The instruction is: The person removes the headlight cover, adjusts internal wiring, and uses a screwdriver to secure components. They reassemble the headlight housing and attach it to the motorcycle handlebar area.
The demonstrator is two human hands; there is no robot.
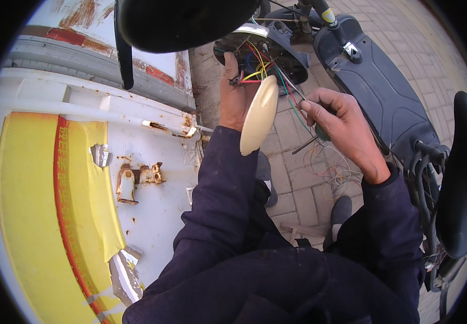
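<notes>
My left hand is closed around a cream oval cover, its thumb pointing up and its other fingers mostly hidden behind the cover. Red, yellow and green wires run above the cover into a dark open housing on a scooter's front. In my right hand is a thin screwdriver, with a green handle partly showing under the palm. Its metal shaft slants up and left from my pinched fingers toward the wires. Whether its tip touches anything cannot be made out.
The grey scooter footboard and a black seat stand on the right. At left is a white metal panel with a rusty latch and a yellow sheet. Loose thin wires lie on the paving by my shoes.
</notes>
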